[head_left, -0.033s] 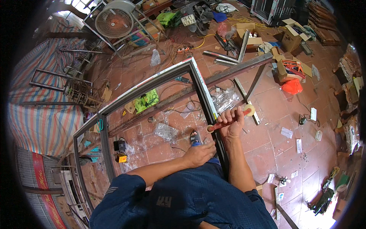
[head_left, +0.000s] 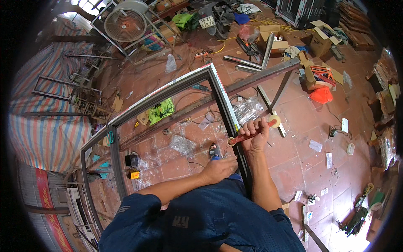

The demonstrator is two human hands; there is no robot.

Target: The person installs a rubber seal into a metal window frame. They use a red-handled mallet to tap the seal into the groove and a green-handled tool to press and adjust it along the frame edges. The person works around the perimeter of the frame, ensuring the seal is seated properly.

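A large grey metal window frame lies flat over steel bars above the tiled floor. My right hand is closed around a red-handled roller tool, whose small wheel sits against the frame's right rail. My left hand rests on that same rail just below the roller, fingers curled over the edge. A roll of tape lies right beyond my right hand.
Clear plastic wrap and a green bag lie under the frame. A fan stands at the back left, cardboard boxes and metal bars at the back right, a striped tarp on the left.
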